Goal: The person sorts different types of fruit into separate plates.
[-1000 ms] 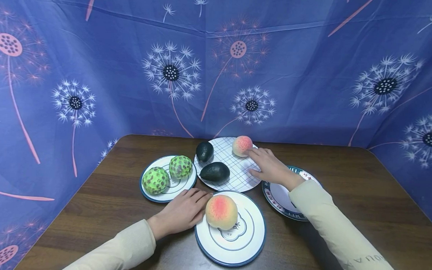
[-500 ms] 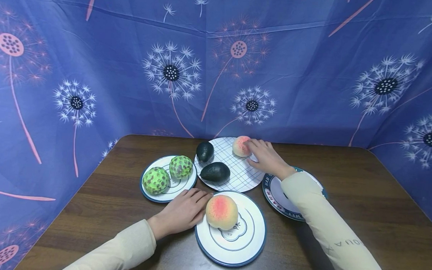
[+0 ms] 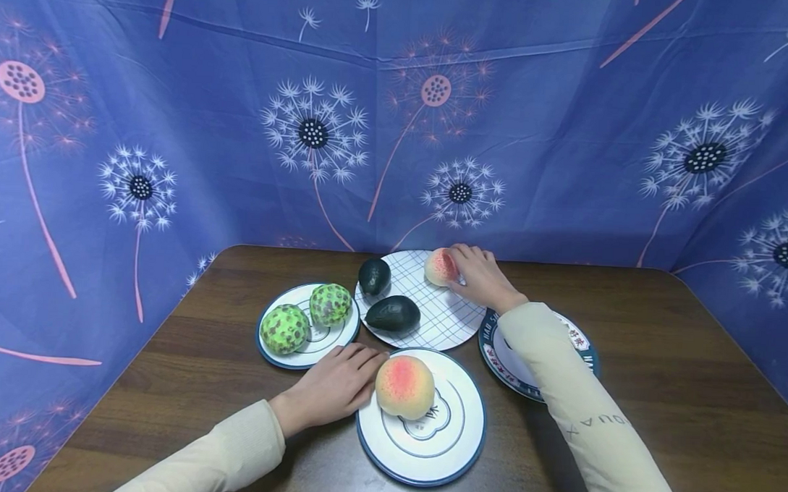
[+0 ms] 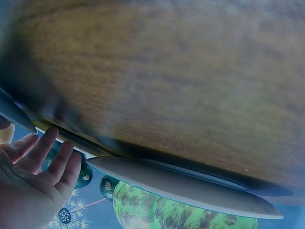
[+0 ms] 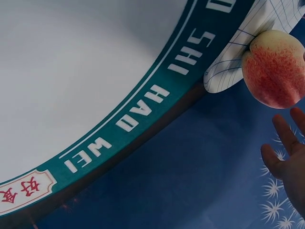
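My right hand [image 3: 480,274] is at a pinkish peach [image 3: 437,268] near the back of the round grid-patterned plate [image 3: 440,320]. In the right wrist view several fingers [image 5: 286,136] are spread beside this peach [image 5: 272,71], with a small gap showing; the thumb is mostly out of frame. Low on the table, my left hand [image 3: 337,385] rests at the left edge of the front blue-rimmed plate [image 3: 439,457], close to a larger peach [image 3: 405,387]. Its fingers look extended in the left wrist view; whether they touch the peach cannot be seen.
Two dark avocados [image 3: 394,314] lie on the grid-patterned plate's left side. Left of it, a small plate [image 3: 297,361] holds two green speckled round fruits [image 3: 284,329]. A green-rimmed plate [image 3: 503,369] sits under my right forearm. Blue dandelion cloth [image 3: 541,150] hangs behind the wooden table [image 3: 677,343].
My right hand has shifted a little left and back, closing in around the far peach, and the right forearm has swung left. The left hand and the fruits have stayed in place.
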